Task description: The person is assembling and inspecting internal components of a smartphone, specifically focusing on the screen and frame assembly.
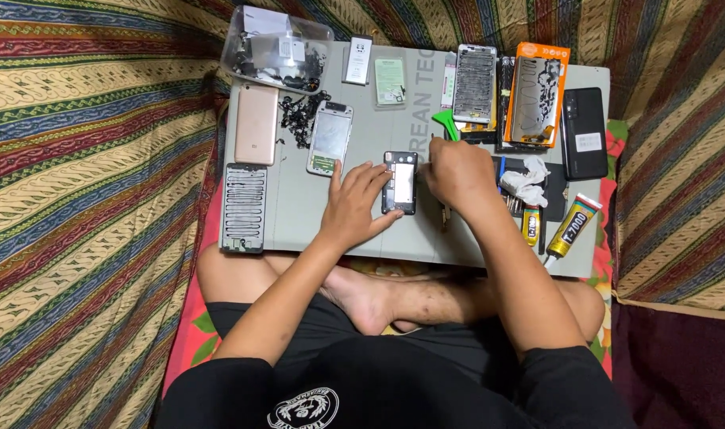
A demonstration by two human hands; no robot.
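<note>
An opened phone frame [400, 182] with its insides showing lies on the grey work mat [299, 210]. My left hand [354, 205] rests on its left edge, fingers spread and pressing it down. Closed around a thin tool, my right hand [456, 172] sits at the phone's upper right corner; the tool's tip is mostly hidden by the fingers.
On the mat: a rose-gold back cover [256, 123], a screen unit [330, 137], a ribbed panel [244, 206], a clear parts box [276, 48], a green pry tool [446, 123], phone frames [474, 83], an orange box [539, 91], a black phone [584, 133], a glue tube [573, 226]. Striped cloth surrounds.
</note>
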